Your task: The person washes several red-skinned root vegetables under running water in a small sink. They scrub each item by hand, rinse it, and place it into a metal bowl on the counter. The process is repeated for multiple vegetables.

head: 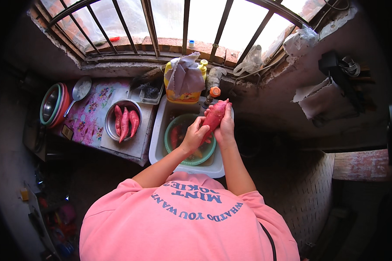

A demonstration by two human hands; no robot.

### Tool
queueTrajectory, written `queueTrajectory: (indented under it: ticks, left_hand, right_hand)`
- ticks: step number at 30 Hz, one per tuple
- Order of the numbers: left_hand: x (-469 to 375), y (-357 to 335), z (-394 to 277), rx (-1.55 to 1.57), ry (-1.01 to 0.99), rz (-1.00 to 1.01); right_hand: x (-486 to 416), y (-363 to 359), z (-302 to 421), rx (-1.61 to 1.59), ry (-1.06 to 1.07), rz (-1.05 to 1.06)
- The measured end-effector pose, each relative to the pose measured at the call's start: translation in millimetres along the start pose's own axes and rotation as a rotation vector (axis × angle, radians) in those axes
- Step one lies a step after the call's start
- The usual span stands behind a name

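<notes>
A large red-skinned sweet potato [215, 115] is held between both my hands, tilted, above the sink. My left hand [194, 134] grips its lower end, and my right hand [226, 126] wraps its right side near the upper tip. Below them, a green plastic basin [168, 143] of cloudy water stands in the white sink [155, 146]. Another sweet potato [174, 137] lies in that water at the left; my hands and forearms hide part of the basin. To the left, a steel bowl [108, 131] holds three sweet potatoes [125, 122].
An orange-handled tap [215, 91] rises behind the sink, beside a yellow jug [183, 96] draped with a grey cloth [185, 75]. Stacked basins [50, 104] and a ladle [81, 88] rest on the flowered tablecloth [85, 120] at left. Window bars [185, 26] cross the back.
</notes>
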State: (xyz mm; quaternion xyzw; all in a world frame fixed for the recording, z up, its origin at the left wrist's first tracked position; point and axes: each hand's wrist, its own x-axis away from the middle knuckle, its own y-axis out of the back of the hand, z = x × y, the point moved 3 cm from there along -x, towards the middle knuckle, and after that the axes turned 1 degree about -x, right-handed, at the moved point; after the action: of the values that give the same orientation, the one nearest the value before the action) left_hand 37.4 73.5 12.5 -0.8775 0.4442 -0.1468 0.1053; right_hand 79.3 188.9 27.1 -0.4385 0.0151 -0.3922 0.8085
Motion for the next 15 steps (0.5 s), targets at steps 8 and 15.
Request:
queueTrajectory:
  ticks: [8,15]
  left_hand:
    - [-11.3,3.1,14.0,-0.041,0.005,-0.035]
    - [-12.6,-2.3,3.0,0.022,0.052,-0.028]
  right_hand:
    - [5.7,-6.5,-11.6,0.113,0.148,-0.067]
    - [3.3,-2.2,-5.7,-0.014,0.088,-0.055]
